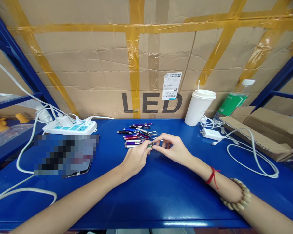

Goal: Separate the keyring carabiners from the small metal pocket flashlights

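My left hand point(136, 159) is closed around a small green penlight point(149, 146), most of it hidden by the fingers. From the other side my right hand point(172, 147) pinches the same penlight's dark end between thumb and fingertips. Just beyond my hands lies a loose group of similar slim penlights point(132, 137) in purple, red, blue, black and silver. Several have silver tips and small clips or cords, and my left hand partly covers the nearest ones.
A white power strip point(70, 126) with plugs and a blurred flat item point(65, 157) lie left on the blue table point(146, 201). A lidded white cup point(199, 107), a green-labelled bottle point(233, 102), a white charger point(211, 134) with cable and an open carton point(266, 133) stand right. A large cardboard box point(100, 71) closes the back.
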`<state>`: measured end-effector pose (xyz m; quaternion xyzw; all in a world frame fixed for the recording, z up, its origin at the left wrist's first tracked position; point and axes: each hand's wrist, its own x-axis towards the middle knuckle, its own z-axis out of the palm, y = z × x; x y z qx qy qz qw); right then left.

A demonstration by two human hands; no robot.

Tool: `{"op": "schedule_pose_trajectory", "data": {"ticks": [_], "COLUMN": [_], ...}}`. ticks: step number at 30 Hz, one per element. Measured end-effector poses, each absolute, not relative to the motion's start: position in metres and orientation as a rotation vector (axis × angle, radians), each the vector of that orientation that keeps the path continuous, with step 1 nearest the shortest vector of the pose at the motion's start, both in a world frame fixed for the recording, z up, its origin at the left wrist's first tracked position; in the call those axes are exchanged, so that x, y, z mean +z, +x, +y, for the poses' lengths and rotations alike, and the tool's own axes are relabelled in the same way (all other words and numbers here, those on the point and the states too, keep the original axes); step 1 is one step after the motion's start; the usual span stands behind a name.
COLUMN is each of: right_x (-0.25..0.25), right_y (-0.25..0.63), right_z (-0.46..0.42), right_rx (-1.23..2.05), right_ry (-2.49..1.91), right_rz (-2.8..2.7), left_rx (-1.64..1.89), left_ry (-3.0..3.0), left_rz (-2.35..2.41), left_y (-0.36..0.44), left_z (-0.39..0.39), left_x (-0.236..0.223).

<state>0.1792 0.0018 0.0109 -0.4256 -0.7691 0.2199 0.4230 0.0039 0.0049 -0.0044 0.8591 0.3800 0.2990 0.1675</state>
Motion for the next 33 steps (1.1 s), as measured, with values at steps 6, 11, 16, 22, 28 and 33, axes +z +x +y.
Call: {"op": "schedule_pose_trajectory", "data": {"ticks": [6, 11, 16, 22, 28, 33], "right_x": [0.0076, 0.0056, 0.0052, 0.0038, 0.0081, 0.0063], "right_y": [0.1787, 0.1814, 0.1830, 0.1810, 0.1787, 0.1766], "right_z": [0.0062, 0.0111, 0.0119, 0.0097, 0.0047, 0.0028], "right_rx": [0.932, 1.133, 1.151, 1.135, 1.056, 1.049], "right_ry": [-0.903, -0.840, -0.835, -0.880, -1.013, -1.126], "right_rz": [-1.779, -1.718, -1.752, -1.784, -1.835, -1.836], "left_rx": [0.805, 0.712, 0.632, 0.603, 0.696, 0.759], "left_ry": [2.469, 2.517, 2.534, 2.514, 2.493, 2.506], "left_rz": [1.060, 1.035, 1.008, 0.981, 0.949, 0.963], "left_y": [0.0029, 0.0014, 0.0006, -0.0002, -0.0004, 0.0002], "left_z": [0.0037, 0.0034, 0.0026, 0.0019, 0.0031, 0.0034], "left_x": [-0.0024, -0.0039, -0.0032, -0.0031, -0.0064, -0.0086]}}
